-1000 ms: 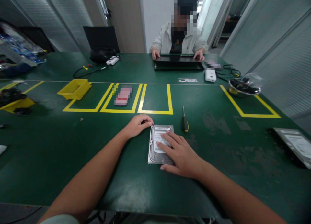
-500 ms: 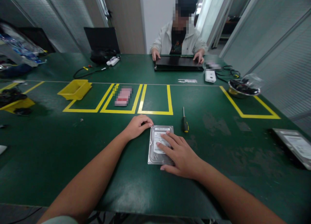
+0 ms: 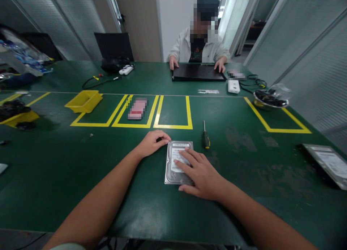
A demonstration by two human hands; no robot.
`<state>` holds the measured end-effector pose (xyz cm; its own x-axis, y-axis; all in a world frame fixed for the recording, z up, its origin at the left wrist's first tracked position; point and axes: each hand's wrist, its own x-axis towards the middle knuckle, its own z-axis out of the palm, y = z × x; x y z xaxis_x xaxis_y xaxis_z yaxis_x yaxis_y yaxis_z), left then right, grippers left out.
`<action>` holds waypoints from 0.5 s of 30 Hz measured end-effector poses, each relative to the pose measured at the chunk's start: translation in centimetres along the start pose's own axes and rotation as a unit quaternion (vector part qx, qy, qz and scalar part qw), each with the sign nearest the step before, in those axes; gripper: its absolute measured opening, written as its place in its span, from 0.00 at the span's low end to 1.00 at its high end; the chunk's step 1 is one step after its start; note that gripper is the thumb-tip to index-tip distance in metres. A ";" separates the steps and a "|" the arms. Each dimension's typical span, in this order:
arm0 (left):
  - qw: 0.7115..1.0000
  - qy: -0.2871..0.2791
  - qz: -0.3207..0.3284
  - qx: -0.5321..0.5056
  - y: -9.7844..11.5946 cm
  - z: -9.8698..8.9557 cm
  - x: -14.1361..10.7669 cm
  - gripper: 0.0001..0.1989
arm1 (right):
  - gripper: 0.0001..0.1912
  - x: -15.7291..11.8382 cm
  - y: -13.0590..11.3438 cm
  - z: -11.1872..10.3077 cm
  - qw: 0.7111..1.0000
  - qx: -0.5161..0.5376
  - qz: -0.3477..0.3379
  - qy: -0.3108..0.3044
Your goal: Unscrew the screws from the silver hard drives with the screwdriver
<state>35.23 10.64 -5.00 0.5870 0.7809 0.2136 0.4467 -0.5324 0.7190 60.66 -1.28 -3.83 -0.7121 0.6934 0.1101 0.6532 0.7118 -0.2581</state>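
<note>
A silver hard drive [image 3: 173, 167] with a white label lies flat on the green table before me. At its far left corner, my left hand [image 3: 154, 142] has its fingers curled, with thumb and index tip pinched against the edge. Whether something small sits between those tips cannot be made out. Spread across the label and right side of the drive is my right hand [image 3: 202, 170], its fingers apart and its thumb by the near edge. A screwdriver [image 3: 206, 138] with a dark green and yellow handle lies right of the drive, its shaft pointing away from me.
Yellow tape frames mark the table [image 3: 135, 214]. Farther off are a yellow bin [image 3: 85, 101], a pink blurred item [image 3: 137, 108] and a metal bowl [image 3: 269, 99] of dark parts. Another drive [image 3: 329, 161] lies far right. Opposite, a person [image 3: 199, 47] holds a flat black panel [image 3: 199, 73].
Both my hands and the hard drive stay in place. Across the table, the black panel has tilted slightly in the other person's hands. My view has shifted a little.
</note>
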 end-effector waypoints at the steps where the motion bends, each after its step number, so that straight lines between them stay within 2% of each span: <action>1: 1.000 -0.002 -0.006 -0.008 -0.1 0.0 0.0 0.08 | 0.38 0.0 0.0 0.0 1.000 0.001 0.000 0.001; 8: 0.998 -0.016 -0.044 -0.049 -0.5 0.0 0.1 0.08 | 0.38 0.1 -0.2 -0.2 1.000 0.000 0.003 -0.003; 15: 0.996 -0.030 -0.048 -0.066 -0.3 -0.1 0.3 0.08 | 0.38 0.0 -0.4 -0.2 1.000 -0.004 0.004 -0.003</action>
<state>35.17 11.03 -5.05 0.5870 0.8030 0.1030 0.4124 -0.4061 0.8154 60.41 -1.54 -3.48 -0.7080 0.6989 0.1016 0.6616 0.7066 -0.2510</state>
